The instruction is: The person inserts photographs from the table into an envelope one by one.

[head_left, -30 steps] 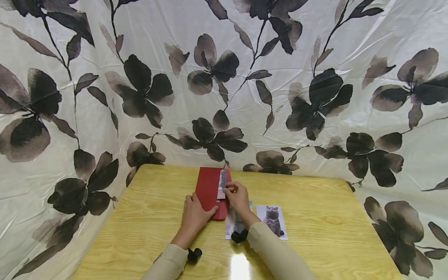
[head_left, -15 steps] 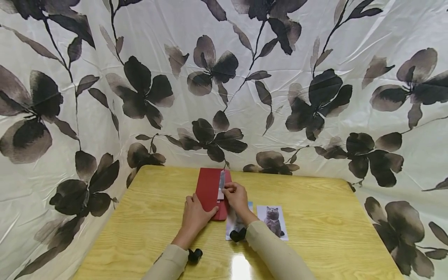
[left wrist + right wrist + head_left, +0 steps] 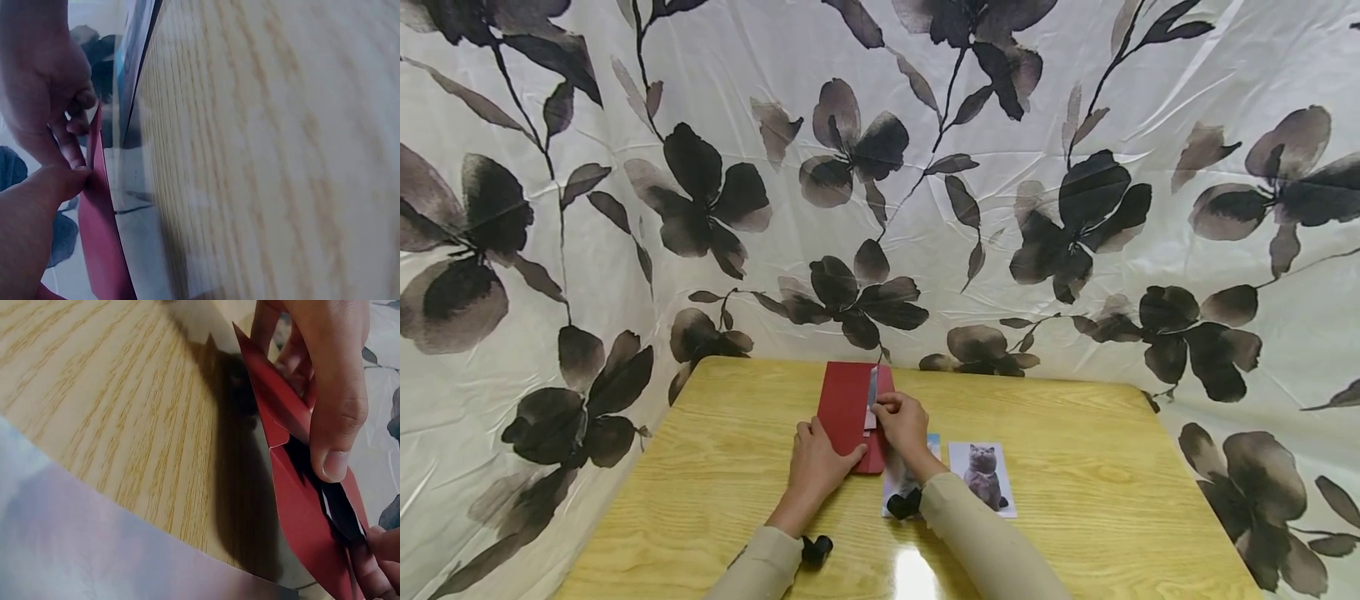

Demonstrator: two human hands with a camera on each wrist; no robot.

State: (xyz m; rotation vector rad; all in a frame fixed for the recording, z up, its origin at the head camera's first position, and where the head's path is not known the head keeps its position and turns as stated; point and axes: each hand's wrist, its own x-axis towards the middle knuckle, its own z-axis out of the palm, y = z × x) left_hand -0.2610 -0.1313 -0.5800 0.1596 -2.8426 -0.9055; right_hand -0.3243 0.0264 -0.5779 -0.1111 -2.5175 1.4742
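A red envelope [image 3: 842, 408] lies lengthwise at the far middle of the table. My left hand [image 3: 816, 458] holds it by its near left part, thumb over the front at the opening. My right hand [image 3: 904, 425] pinches a photo card [image 3: 872, 392] at the envelope's right-hand opening; only a narrow strip of the card shows, the rest is hidden inside. In the right wrist view, the left thumb [image 3: 334, 462] sits at the parted opening and the right fingers [image 3: 375, 562] are at the card's dark edge.
A photo of a grey cat [image 3: 982, 479] lies to the right of the right wrist. Another photo [image 3: 898, 475] lies partly under that wrist. Behind the wooden table [image 3: 1060, 433] hangs a floral curtain [image 3: 985, 275].
My right hand has shifted slightly left, and the visible strip of the photo card has narrowed as it slides into the envelope. My left hand stays in place on the envelope.
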